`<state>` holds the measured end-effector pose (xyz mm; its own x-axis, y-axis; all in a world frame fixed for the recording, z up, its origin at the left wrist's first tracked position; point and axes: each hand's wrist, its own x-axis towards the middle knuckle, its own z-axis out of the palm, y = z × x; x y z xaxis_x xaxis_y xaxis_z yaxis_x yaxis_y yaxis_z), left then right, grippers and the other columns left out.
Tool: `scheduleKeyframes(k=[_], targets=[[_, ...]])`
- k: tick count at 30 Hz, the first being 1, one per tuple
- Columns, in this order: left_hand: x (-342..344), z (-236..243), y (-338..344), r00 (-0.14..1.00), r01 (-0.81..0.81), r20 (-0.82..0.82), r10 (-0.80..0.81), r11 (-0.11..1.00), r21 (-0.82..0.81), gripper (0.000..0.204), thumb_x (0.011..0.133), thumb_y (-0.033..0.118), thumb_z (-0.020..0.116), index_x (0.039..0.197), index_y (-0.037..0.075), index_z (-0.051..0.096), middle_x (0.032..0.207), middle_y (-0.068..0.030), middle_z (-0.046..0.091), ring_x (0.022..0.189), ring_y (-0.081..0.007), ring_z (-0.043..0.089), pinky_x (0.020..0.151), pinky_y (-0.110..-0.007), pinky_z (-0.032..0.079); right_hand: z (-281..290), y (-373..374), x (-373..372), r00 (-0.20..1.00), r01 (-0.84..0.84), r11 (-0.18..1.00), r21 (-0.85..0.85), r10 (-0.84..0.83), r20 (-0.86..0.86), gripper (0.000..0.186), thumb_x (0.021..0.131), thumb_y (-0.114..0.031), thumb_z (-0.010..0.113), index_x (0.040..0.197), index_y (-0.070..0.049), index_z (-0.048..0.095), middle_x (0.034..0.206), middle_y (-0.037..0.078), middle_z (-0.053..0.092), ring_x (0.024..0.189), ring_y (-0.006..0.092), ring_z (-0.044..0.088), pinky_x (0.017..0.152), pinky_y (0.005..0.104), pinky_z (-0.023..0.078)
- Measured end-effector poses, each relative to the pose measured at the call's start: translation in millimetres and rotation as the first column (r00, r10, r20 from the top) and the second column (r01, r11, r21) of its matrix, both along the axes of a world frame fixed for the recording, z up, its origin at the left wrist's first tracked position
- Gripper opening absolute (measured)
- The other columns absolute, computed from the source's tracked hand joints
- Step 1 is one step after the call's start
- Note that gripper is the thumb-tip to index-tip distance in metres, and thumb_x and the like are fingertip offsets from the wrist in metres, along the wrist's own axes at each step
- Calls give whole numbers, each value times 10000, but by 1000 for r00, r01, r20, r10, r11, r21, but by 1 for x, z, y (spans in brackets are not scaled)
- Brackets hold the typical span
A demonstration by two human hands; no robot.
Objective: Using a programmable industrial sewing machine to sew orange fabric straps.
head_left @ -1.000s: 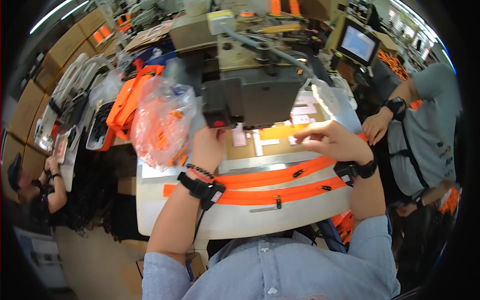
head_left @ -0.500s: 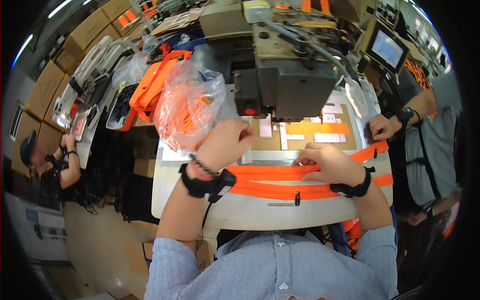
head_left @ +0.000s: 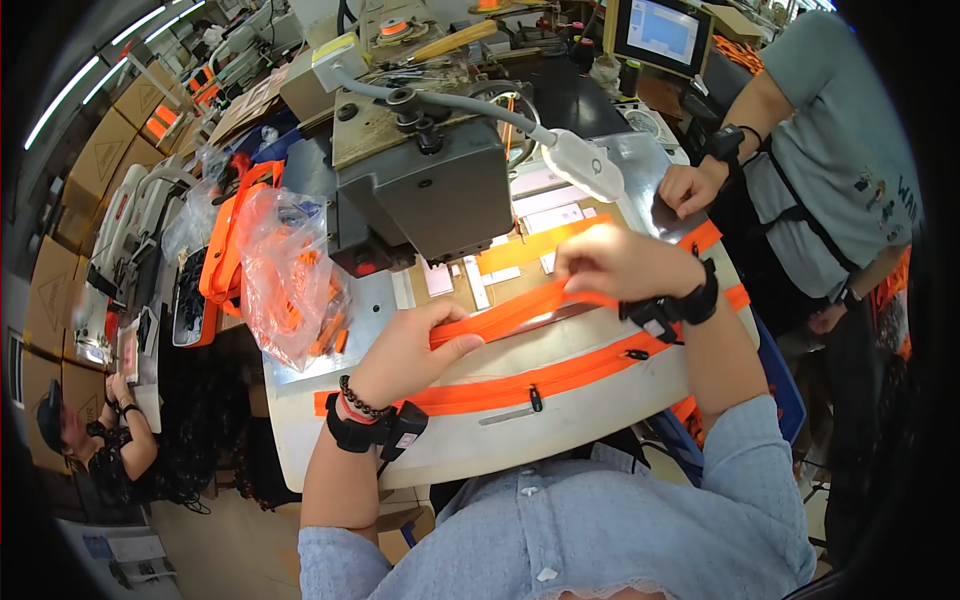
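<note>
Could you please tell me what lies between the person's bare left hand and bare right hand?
In the head view, a long, flat orange fabric strip spans that gap, held by the left hand and the right hand.

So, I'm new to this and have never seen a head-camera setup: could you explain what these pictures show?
There is no robot here: you are looking down from a camera on a person's head, whose wide lens bends straight edges. The left hand and right hand are the person's own, holding an orange zipper strip between them. A second zipper strip lies nearer the body on the white table. Beyond is a dark grey machine head, which looks like a sewing machine's. To its left sits a clear plastic bag with orange pieces inside.
</note>
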<state>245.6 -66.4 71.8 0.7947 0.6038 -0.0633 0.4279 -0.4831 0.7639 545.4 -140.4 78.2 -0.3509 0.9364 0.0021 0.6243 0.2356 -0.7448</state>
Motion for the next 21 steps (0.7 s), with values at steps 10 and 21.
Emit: scheduleKeyframes(k=[10, 21], targets=[[26, -31, -18, 978, -48, 206, 27, 994, 99, 261, 885, 193, 713, 1042, -13, 690, 807, -127, 691, 723, -202, 653, 698, -296, 512, -16, 3, -48, 987, -129, 991, 18, 127, 102, 316, 849, -217, 729, 1101, -37, 663, 890, 151, 686, 813, 303, 654, 751, 370, 518], [10, -50, 5, 991, -132, 30, 129, 975, 180, 212, 804, 129, 745, 850, 3, 581, 848, -142, 598, 762, -306, 607, 688, -397, 491, -34, 77, 15, 973, 99, 827, -554, -197, -120, 197, 951, -216, 662, 943, -20, 682, 725, -1, 637, 602, 30, 561, 525, 210, 425]])
